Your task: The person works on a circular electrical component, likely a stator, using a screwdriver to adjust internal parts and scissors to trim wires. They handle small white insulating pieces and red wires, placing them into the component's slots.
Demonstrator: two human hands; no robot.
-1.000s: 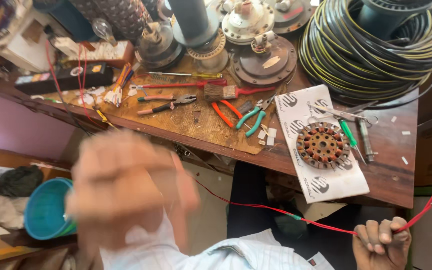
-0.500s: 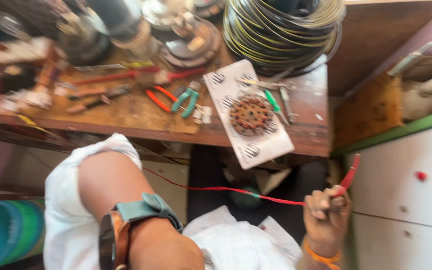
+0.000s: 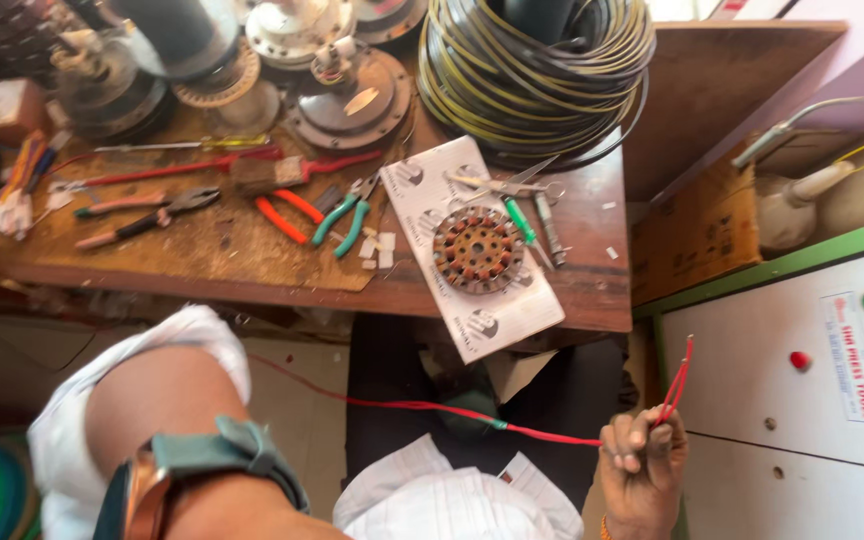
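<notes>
A view from above looks down at a person seated at a cluttered wooden workbench (image 3: 252, 265). The right hand (image 3: 642, 460), low in the frame, is closed in a fist around a thin red wire (image 3: 422, 405); the wire's doubled end sticks up above the knuckles, and the rest runs left across the lap toward the space under the bench. The left arm is raised close to the camera, showing a rolled white sleeve and a wristwatch (image 3: 202, 470) with a teal strap; the left hand itself is out of frame, so its grip cannot be told. On the bench, a round copper-wound motor core (image 3: 478, 249) sits on a sheet of printed white paper (image 3: 492, 320), with a green-handled screwdriver (image 3: 520, 221) and scissors (image 3: 512, 185) just beside it. Further left lie green-handled pliers (image 3: 347, 215), orange-handled pliers (image 3: 282, 215) and a brush. A large coil of black and yellow cable (image 3: 537, 75) stands at the back, and a white control cabinet (image 3: 802, 400) with red and green buttons is on the right. The step in hand looks like drawing out a length of wire; the next move likely calls for keeping it taut and bringing it up to the motor core.
</notes>
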